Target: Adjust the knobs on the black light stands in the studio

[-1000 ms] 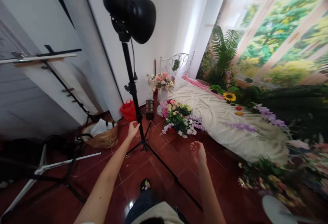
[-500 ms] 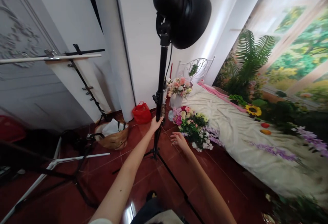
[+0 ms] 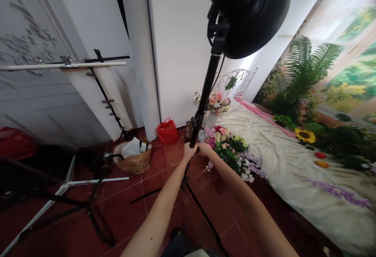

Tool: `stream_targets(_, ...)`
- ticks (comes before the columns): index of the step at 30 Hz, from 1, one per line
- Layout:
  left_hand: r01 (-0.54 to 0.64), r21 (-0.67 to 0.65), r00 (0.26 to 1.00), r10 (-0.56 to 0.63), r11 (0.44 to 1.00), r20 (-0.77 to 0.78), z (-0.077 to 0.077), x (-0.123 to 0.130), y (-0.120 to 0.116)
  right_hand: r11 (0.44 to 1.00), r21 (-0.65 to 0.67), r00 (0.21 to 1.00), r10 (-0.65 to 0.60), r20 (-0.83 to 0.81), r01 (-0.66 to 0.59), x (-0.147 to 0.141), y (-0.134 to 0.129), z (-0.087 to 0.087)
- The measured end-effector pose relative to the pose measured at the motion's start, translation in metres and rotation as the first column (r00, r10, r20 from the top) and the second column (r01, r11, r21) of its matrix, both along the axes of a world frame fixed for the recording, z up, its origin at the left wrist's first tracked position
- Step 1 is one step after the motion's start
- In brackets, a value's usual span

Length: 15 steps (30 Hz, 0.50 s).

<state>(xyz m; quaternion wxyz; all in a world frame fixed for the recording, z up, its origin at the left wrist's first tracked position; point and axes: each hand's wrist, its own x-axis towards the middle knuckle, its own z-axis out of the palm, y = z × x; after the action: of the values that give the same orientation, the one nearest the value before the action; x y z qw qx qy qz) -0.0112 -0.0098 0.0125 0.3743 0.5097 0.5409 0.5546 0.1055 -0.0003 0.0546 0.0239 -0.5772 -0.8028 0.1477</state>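
Observation:
A black light stand (image 3: 203, 96) leans to the right in front of me, with a large black studio lamp (image 3: 249, 14) on top. My left hand (image 3: 190, 151) is wrapped round the pole below its clamp knob (image 3: 194, 121). My right hand (image 3: 205, 149) is closed at the same height, against the pole's right side; its fingers are partly hidden. Below the hands the tripod legs (image 3: 202, 210) spread, one toward me and one to the left. A thin cable hangs from the lamp beside the pole.
Artificial flowers (image 3: 220, 139) lie right of the stand, beside a bed with a cream cover (image 3: 282, 163). A red bag (image 3: 167, 131) and a wicker basket (image 3: 135, 163) stand on the tiles. Another stand's white and black legs (image 3: 63, 188) cross the floor at left.
My right hand has moved left from open air and closed at the pole. The light stand now tilts more to the right, and its lamp appears nearer and larger.

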Motion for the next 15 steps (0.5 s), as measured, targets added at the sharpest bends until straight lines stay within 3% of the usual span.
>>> stream_targets(8, 0.02, 0.017, 0.998, -0.021, 1.0, 0.055, -0.001, 0.0, 0.003, 0.995, -0.059, 0.991, 0.084, 0.104, -0.078, 0.004, 0.034, 0.007)
stream_targets(15, -0.028, 0.024, 0.998, 0.029, 0.999, -0.053, -0.005, 0.0, 0.006, 0.986, 0.034, 0.962, 0.154, 0.227, -0.166, 0.004, 0.023, 0.013)
